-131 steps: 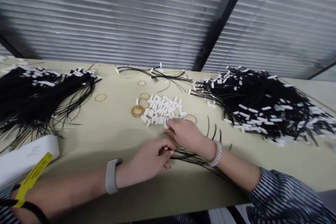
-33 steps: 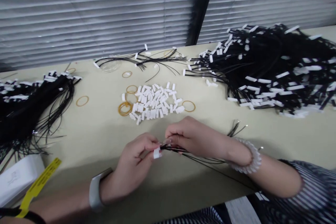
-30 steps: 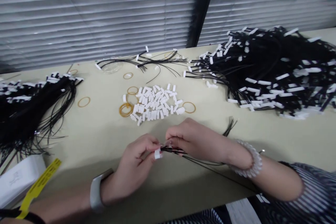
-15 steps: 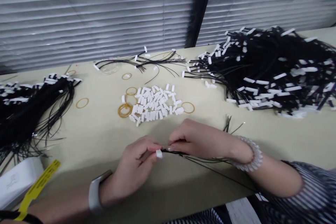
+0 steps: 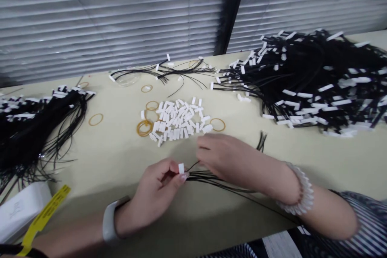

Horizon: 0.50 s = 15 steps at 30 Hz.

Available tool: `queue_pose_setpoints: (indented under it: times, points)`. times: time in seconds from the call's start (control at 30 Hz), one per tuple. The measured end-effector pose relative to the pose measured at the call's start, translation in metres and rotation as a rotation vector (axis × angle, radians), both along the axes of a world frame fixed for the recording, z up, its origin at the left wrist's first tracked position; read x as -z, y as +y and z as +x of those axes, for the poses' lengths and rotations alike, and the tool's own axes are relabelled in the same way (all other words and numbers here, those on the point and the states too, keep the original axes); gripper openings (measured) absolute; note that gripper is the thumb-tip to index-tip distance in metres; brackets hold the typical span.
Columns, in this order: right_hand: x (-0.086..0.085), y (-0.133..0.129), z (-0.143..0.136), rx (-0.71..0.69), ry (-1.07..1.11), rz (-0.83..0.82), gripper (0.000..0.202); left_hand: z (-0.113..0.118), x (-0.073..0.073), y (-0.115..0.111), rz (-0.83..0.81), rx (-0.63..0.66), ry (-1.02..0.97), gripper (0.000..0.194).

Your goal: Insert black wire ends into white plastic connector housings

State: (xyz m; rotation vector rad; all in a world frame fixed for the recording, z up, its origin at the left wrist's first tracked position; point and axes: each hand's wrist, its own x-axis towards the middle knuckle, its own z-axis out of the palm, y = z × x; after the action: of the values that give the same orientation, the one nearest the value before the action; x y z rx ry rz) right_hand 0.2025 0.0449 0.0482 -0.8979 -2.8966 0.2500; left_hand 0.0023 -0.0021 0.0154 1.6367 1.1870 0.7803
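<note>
My left hand [image 5: 159, 189] pinches a small white connector [image 5: 181, 168] between thumb and forefinger. Several thin black wires [image 5: 211, 178] fan out from it to the right, passing below my right hand [image 5: 222, 155]. The fingers of my right hand are closed on one black wire [image 5: 192, 166], which stands apart from the others and slants up from the connector; the fingertips are partly hidden. Just beyond my hands lies a heap of loose white connectors [image 5: 178, 119] on the table.
Large piles of black wires with white connectors lie at the right [image 5: 305, 64] and left [image 5: 39, 129]. Yellow rubber bands [image 5: 144, 127] are beside the loose connectors. Two small wire bundles [image 5: 181, 70] lie near the blinds [image 5: 121, 16]. A white box [image 5: 22, 209] stands at the lower left.
My right hand has shifted slightly right and up, with a single wire now apart from the bundle. The connector in my left hand has turned more upright, and the wires have spread.
</note>
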Motion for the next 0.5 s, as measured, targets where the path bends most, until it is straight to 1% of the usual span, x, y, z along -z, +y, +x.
queue_pose_setpoints:
  times: [0.07,0.13,0.17,0.23,0.27,0.3,0.37,0.4,0.43,0.5]
  points:
    - [-0.006,0.007,0.007,0.092,-0.024,0.119,0.016,-0.001,0.0,0.001,-0.088,-0.005,-0.108,0.016]
    - [-0.015,0.014,0.015,0.246,0.006,0.207,0.019,-0.002,0.002,0.002,-0.187,-0.035,-0.227,0.018]
    - [-0.019,0.017,0.019,0.329,0.074,0.234,0.02,-0.003,0.003,0.003,-0.235,-0.062,-0.286,0.02]
    - [-0.027,0.021,0.025,0.467,0.333,0.239,0.018,-0.004,0.007,0.005,-0.306,-0.135,-0.397,0.022]
    - [-0.03,0.022,0.027,0.511,0.51,0.196,0.018,-0.004,0.008,0.006,-0.331,-0.172,-0.445,0.022]
    - [-0.032,0.023,0.027,0.535,0.696,0.115,0.021,-0.005,0.01,0.007,-0.35,-0.2,-0.487,0.022]
    - [-0.033,0.024,0.027,0.543,1.057,-0.112,0.026,-0.006,0.012,0.008,-0.373,-0.224,-0.555,0.02]
    - [-0.032,0.024,0.026,0.546,1.207,-0.224,0.024,-0.006,0.014,0.008,-0.381,-0.22,-0.58,0.019]
    - [-0.029,0.025,0.026,0.555,1.321,-0.309,0.022,-0.007,0.015,0.009,-0.384,-0.211,-0.599,0.018]
    - [-0.023,0.026,0.026,0.586,1.417,-0.418,0.017,-0.008,0.016,0.009,-0.387,-0.19,-0.632,0.016]
